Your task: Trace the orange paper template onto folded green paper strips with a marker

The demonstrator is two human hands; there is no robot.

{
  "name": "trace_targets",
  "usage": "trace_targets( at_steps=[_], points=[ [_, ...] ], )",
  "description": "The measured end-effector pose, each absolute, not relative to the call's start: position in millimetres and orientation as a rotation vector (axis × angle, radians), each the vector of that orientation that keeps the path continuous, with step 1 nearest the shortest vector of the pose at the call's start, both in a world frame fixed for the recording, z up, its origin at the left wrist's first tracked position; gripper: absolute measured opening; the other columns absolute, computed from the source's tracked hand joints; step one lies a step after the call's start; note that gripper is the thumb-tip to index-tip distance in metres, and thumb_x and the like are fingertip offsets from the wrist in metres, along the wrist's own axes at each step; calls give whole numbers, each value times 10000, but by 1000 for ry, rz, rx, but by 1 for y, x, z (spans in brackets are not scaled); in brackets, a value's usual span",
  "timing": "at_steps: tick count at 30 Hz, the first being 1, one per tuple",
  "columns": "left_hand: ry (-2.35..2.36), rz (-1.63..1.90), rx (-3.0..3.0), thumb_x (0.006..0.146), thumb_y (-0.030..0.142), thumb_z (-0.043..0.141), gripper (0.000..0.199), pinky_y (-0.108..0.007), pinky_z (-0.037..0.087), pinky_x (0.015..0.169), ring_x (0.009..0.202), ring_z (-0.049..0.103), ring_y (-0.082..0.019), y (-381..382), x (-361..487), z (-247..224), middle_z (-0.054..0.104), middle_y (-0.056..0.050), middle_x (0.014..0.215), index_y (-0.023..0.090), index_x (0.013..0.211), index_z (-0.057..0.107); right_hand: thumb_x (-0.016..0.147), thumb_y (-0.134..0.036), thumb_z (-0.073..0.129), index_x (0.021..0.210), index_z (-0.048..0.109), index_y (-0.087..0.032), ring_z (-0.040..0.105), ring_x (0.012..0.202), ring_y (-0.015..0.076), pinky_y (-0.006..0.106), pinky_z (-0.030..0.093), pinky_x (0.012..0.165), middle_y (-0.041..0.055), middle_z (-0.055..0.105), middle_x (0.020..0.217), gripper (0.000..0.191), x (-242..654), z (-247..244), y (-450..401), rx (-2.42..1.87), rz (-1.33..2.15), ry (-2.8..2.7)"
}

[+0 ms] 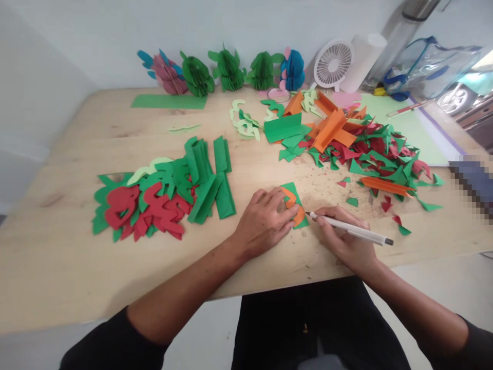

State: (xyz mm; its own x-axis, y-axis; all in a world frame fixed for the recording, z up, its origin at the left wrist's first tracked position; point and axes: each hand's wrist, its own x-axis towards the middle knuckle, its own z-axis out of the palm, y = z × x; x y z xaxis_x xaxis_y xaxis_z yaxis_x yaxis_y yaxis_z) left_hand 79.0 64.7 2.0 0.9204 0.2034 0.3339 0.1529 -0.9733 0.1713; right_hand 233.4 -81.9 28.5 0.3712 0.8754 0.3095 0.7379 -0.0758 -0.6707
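Bent fingers of my left hand press a wavy orange paper cutout down onto a small green paper piece. Part of the cutout is hidden under those fingers. My right hand is closed around a white pen with a dark end. The pen's tip meets the paper at the cutout's right edge. To the left lies a heap of red cutouts and green cutouts, beside folded green paper strips.
Green and red paper scraps and folded orange strips cover the table's right side. Along the wall stand several paper figures, a white fan and a white cylinder. A clear pouch lies at the back right.
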Motion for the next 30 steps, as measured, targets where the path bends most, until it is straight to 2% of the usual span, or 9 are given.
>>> trace_targets(
  at_steps=[7,18,30],
  points=[
    [282,528,2932,949,338,506,257,-441,419,897,1175,529,-306,65,79,4,582,-154,1175,213,1119,654,881,-315,600,856,680,-213,667,680,148,248,515,619,16,723,778,133,226,23,-83,-1832,511,-1228],
    [287,539,2935,955,327,487,258,-451,411,915,1183,526,-301,65,79,3,575,-154,1186,220,1124,650,866,-257,606,832,683,-210,669,674,133,229,515,620,14,729,760,97,223,23,-81,-1784,527,-1278],
    [285,546,2947,951,323,483,261,-457,420,911,1174,534,-309,65,79,2,581,-166,1179,213,1114,654,878,-234,594,839,677,-218,620,608,116,223,444,540,-10,711,715,93,222,24,-80,-1805,485,-1408]
  ],
)
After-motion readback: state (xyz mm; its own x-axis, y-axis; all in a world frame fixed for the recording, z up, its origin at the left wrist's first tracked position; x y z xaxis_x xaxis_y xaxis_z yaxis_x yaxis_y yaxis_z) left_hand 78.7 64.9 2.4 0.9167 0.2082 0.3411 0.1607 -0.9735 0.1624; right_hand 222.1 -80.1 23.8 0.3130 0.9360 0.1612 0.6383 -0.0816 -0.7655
